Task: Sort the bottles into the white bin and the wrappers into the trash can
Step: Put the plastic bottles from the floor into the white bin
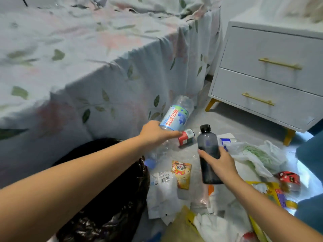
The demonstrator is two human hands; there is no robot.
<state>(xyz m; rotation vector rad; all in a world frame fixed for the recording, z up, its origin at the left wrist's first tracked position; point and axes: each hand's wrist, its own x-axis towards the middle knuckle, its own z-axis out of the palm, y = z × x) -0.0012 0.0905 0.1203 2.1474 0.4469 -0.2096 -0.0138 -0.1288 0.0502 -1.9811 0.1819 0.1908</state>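
Note:
My left hand [155,132] grips a clear water bottle [176,115] with a blue and white label, lifted above the floor beside the bed. A dark translucent bottle [208,154] with a black cap stands upright in my right hand [221,165]. Below the left hand lie a red-labelled bottle [186,137] and a crushed clear bottle [157,154] with a blue cap. A trash can lined with a black bag [111,189] sits at the lower left. Wrappers litter the floor: a yellow cartoon packet [181,173], a white barcode bag [161,189], a white plastic bag [253,156]. No white bin is in view.
A bed with a floral sheet [87,67] fills the left and back. A white two-drawer nightstand [269,79] with gold handles stands at the right. A red wrapper [289,179], yellow packaging [272,194] and more white wrappers [215,226] lie in front. Something blue [312,151] borders the right edge.

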